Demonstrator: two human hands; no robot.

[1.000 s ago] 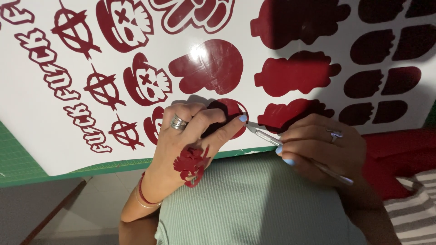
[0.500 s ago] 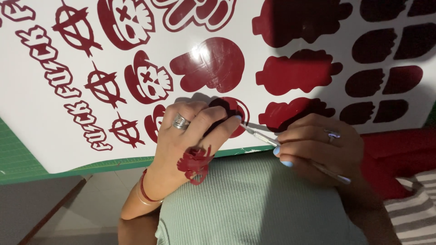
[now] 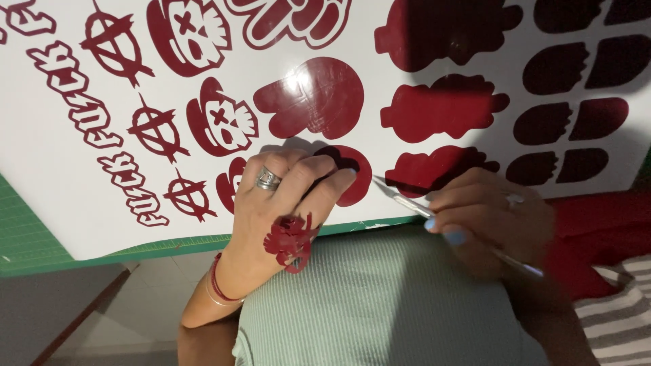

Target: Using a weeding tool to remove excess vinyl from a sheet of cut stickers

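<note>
A white sheet (image 3: 420,61) covered with dark red vinyl sticker shapes lies tilted on a green cutting mat (image 3: 27,237). My left hand (image 3: 278,210), with a silver ring, presses its fingers on a round red sticker (image 3: 356,177) at the sheet's near edge. Scraps of red vinyl (image 3: 290,238) cling to the back of that hand. My right hand (image 3: 488,217) holds a thin silver craft knife (image 3: 407,200), with its tip pointing at the round sticker beside my left fingertips.
Red skull, symbol and letter stickers (image 3: 217,122) fill the sheet's left half, and solid blob shapes (image 3: 441,112) the right. My pale green ribbed top (image 3: 380,305) fills the lower middle. Red and striped cloth (image 3: 610,264) lies at the right. A tiled floor (image 3: 135,305) shows at lower left.
My right hand and the knife have drawn back slightly to the right and down. My left fingers have shifted a little on the round sticker.
</note>
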